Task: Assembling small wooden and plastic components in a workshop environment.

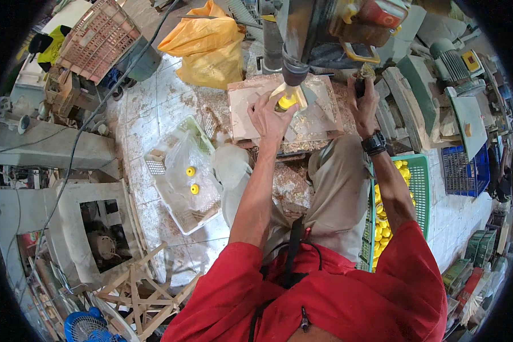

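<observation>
My left hand (271,117) is closed on a small yellow round piece (286,102) beneath the chuck (294,71) of a drill press. A pale wooden block (300,98) stands against the piece on the dusty work board (245,119). Whether the bit touches the piece is hidden. To the right, my right hand (366,105) is wrapped round a black handle (359,87) beside the machine. On the floor at left, a white-green basket (202,219) lined with clear plastic holds two yellow pieces (194,188). A green crate (420,188) by my right leg holds many yellow pieces (383,229).
Behind the board at left stands an orange sack (211,51). A cable (80,134) hangs across the left side. Wooden strips (134,296) and a blue fan (88,328) are at lower left. A blue crate (464,174) and machinery (450,57) line the right.
</observation>
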Available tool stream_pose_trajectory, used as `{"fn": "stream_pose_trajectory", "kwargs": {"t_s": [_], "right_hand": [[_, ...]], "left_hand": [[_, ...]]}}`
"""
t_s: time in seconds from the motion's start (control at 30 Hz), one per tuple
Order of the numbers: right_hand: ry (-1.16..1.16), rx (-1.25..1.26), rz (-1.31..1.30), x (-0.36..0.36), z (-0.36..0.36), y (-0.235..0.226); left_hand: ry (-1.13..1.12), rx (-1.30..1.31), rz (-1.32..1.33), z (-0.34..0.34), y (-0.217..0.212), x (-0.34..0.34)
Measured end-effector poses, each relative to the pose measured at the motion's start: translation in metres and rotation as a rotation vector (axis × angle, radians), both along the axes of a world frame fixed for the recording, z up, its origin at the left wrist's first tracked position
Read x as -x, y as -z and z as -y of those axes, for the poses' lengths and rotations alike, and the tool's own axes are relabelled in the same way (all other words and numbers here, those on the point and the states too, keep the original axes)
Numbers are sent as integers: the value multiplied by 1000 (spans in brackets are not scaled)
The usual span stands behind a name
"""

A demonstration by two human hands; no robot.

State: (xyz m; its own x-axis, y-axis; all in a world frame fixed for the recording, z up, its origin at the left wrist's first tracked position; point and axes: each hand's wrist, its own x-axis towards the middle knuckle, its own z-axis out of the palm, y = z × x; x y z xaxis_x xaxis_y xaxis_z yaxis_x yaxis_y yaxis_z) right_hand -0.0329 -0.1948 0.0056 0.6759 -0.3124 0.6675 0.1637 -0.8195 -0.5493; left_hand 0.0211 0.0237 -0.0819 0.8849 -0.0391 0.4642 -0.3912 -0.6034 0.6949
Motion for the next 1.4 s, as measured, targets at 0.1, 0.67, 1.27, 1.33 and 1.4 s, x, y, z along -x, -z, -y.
{"fn": "stream_pose_trajectory", "kwargs": {"t_s": [0.1, 0.67, 1.27, 1.33, 1.4], "right_hand": [[4, 54, 76, -8, -1, 3], [73, 183, 272, -52, 10, 29], [63, 277, 273, -106, 60, 93], [105, 322, 245, -120, 76, 118], [156, 415, 230, -138, 93, 140]], "left_hand": [[8, -14, -65, -1, 0, 0], [5, -1, 4, -1, 5, -2], [36, 27, -3, -3, 3, -3], [34, 31, -3, -3, 1, -2], [29, 33, -11, -3, -2, -2]]}}
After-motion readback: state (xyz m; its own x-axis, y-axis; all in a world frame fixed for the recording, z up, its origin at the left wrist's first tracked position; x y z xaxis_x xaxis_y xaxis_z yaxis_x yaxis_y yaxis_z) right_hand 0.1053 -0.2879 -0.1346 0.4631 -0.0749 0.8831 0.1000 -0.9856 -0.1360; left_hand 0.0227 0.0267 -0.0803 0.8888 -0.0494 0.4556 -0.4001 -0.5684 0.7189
